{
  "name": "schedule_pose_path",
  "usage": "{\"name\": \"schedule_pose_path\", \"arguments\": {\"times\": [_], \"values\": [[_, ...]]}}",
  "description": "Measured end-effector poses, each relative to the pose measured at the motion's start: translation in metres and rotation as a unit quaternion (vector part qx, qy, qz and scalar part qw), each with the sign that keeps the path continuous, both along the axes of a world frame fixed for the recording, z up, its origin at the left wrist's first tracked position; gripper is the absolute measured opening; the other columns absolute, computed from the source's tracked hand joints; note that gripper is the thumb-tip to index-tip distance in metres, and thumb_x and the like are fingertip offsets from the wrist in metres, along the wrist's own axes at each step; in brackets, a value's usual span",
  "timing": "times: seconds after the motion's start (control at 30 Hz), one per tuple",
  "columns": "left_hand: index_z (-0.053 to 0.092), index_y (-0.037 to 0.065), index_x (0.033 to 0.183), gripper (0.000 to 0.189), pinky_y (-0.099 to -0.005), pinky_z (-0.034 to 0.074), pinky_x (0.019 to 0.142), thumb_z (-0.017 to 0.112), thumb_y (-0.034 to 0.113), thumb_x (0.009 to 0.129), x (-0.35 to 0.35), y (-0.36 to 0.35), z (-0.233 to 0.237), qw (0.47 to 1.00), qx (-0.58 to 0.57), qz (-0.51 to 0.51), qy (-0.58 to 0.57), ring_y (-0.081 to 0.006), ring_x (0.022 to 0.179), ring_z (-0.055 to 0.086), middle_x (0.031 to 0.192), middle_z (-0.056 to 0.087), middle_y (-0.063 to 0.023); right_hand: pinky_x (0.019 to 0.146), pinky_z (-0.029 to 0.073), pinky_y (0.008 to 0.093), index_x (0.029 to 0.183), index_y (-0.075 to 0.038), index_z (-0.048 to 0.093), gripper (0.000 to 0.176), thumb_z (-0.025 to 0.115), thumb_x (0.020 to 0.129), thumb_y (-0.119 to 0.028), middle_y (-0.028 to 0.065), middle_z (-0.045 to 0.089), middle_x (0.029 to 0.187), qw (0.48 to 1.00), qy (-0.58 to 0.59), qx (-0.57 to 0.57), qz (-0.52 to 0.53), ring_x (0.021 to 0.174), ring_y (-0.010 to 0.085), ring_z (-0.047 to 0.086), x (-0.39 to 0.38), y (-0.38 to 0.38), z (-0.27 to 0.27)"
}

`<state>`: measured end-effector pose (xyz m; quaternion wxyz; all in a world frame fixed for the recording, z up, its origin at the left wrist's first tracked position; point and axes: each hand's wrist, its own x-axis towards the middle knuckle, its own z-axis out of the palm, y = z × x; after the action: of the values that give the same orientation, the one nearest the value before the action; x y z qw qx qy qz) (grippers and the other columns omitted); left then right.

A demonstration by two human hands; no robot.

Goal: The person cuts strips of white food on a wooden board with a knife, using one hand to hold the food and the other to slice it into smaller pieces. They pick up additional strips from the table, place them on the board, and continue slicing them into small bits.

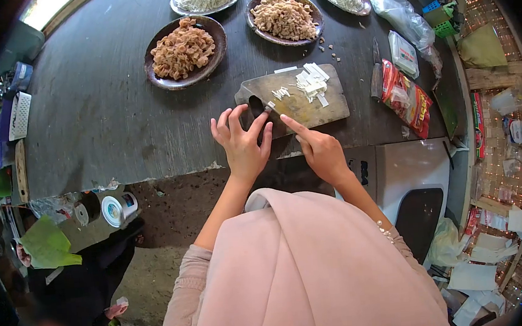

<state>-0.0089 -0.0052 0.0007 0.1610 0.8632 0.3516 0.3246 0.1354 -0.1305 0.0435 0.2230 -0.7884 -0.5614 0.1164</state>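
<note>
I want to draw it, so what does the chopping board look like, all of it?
The chopping board is a flat, roughly rectangular slab that looks like wood, brownish-grey with yellowish patches. It lies slightly askew on the dark table, near its front edge. White strips are piled towards its right end, with thinner white bits left of them. The left hand and right hand are at its near side; I can't tell if they touch it.

plates (219, 40) 4 | cutting board (336, 89) 1 | left hand (244, 144) 1 | right hand (325, 155) 1 | co-worker (78, 294) 1
</note>
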Motion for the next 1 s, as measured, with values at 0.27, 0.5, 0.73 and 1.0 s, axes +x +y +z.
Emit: {"name": "schedule_pose_path", "arguments": {"times": [0.27, 0.5, 0.73, 1.0], "values": [[0.077, 0.025, 0.115, 0.023, -0.0624, 0.017, 0.115, 0.071, 0.028, 0.093, -0.001, 0.0, 0.0, 1.0, -0.01, -0.005, 0.011, -0.0339, 0.134, 0.038, 0.133, 0.051, -0.0075, 0.068, 0.052, 0.0465, 0.15, -0.033, 0.052, 0.061, 0.059, 0.096, -0.006, 0.0211, 0.064, 0.081, 0.995, 0.082, -0.06, -0.023, 0.069, 0.0369, 0.064, -0.001, 0.0, 0.023], [0.076, 0.023, 0.112, 0.021, -0.0621, 0.017, 0.115, 0.071, 0.028, 0.093, -0.001, 0.001, 0.0, 1.0, -0.011, -0.003, 0.004, -0.0339, 0.134, 0.039, 0.134, 0.052, -0.0073, 0.065, 0.054, 0.0481, 0.154, -0.038, 0.044, 0.064, 0.057, 0.098, -0.01, 0.0171, 0.067, 0.077, 0.997, 0.073, -0.032, 0.005, 0.069, 0.0352, 0.068, 0.0, -0.002, 0.011], [0.076, 0.024, 0.112, 0.021, -0.0617, 0.017, 0.116, 0.071, 0.029, 0.092, -0.001, 0.0, 0.001, 1.0, -0.008, 0.002, 0.003, -0.0335, 0.135, 0.039, 0.133, 0.052, -0.007, 0.067, 0.054, 0.0488, 0.154, -0.039, 0.043, 0.063, 0.057, 0.098, -0.011, 0.0186, 0.068, 0.078, 0.997, 0.073, -0.027, 0.003, 0.072, 0.0372, 0.069, 0.0, 0.003, 0.004], [0.072, 0.026, 0.12, 0.034, -0.0634, 0.017, 0.116, 0.075, 0.036, 0.088, 0.01, -0.005, 0.006, 1.0, -0.009, -0.004, 0.024, -0.0357, 0.137, 0.036, 0.138, 0.048, -0.01, 0.074, 0.053, 0.0513, 0.154, -0.036, 0.044, 0.062, 0.058, 0.098, -0.013, 0.0254, 0.07, 0.095, 0.988, 0.148, 0.023, -0.048, 0.078, 0.0427, 0.068, 0.016, -0.013, 0.0]]}}
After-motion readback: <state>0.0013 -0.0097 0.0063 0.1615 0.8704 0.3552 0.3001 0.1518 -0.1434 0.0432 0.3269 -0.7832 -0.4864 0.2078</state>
